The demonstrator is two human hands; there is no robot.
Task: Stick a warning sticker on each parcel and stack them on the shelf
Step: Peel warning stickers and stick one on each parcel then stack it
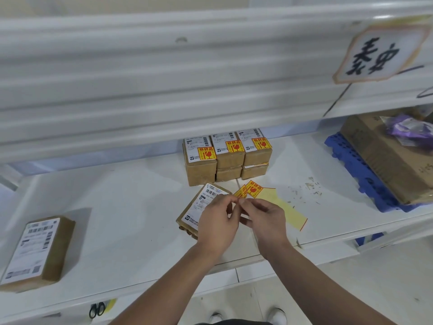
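Note:
My left hand [216,221] and my right hand [266,219] meet above a small brown parcel [201,207] with a white label, both pinching a yellow-and-red warning sticker [241,192] that is half peeled from its yellow backing strip [283,207]. A second sticker [254,188] sits on the strip beside it. Behind, a stack of brown parcels [228,157] stands on the white shelf [128,195], its top ones bearing warning stickers. Another labelled parcel [38,250] without a sticker lies at the left.
The shelf above [164,78] overhangs closely, with a paper sign [379,52] hanging at the right. A large cardboard box [386,156] rests on a blue plastic pallet [358,167] at the right. Scissors [97,309] lie on the lower edge.

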